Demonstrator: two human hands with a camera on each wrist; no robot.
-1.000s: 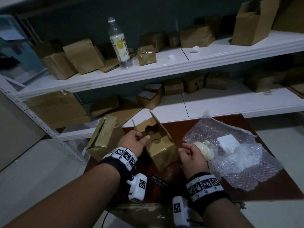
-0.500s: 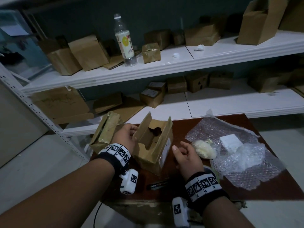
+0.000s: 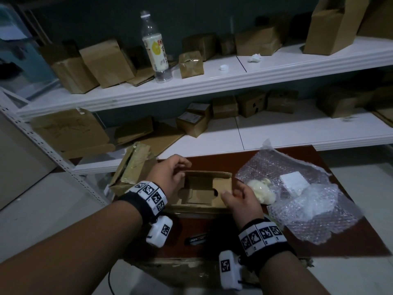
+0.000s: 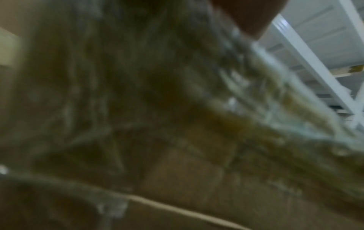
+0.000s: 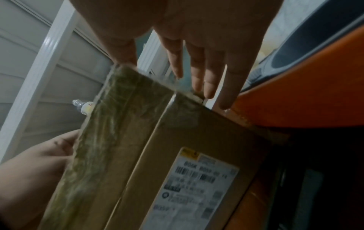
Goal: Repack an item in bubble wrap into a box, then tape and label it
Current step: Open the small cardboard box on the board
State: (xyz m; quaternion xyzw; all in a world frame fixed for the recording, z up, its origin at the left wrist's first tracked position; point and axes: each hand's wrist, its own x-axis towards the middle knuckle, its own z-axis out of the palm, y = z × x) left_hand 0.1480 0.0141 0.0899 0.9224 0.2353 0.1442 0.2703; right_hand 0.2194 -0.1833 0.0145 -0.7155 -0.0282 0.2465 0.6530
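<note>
A small brown cardboard box [image 3: 204, 192] lies on the dark brown table [image 3: 212, 165], its open side facing up at me with inner flaps showing. My left hand [image 3: 172, 175] grips its far left corner, fingers curled over the edge. Straight fingers [image 5: 199, 74] of my right hand [image 3: 238, 196] touch the box's right edge. A white shipping label [image 5: 199, 186] is stuck on the box's side. The cream-white item [image 3: 260, 190] lies unwrapped on a bubble wrap sheet [image 3: 314, 211] just right of my right hand. The left wrist view shows only blurred cardboard.
A second taped box [image 3: 131, 167] sits at the table's left edge beside my left hand. A white card [image 3: 294, 182] lies on the bubble wrap. A black marker [image 3: 197, 239] lies near the front edge. White shelves [image 3: 234, 81] behind hold several boxes and a bottle [image 3: 155, 50].
The box has gone from tilted on its side to lying low with its opening up. My right hand left the cream item and moved to the box's right edge.
</note>
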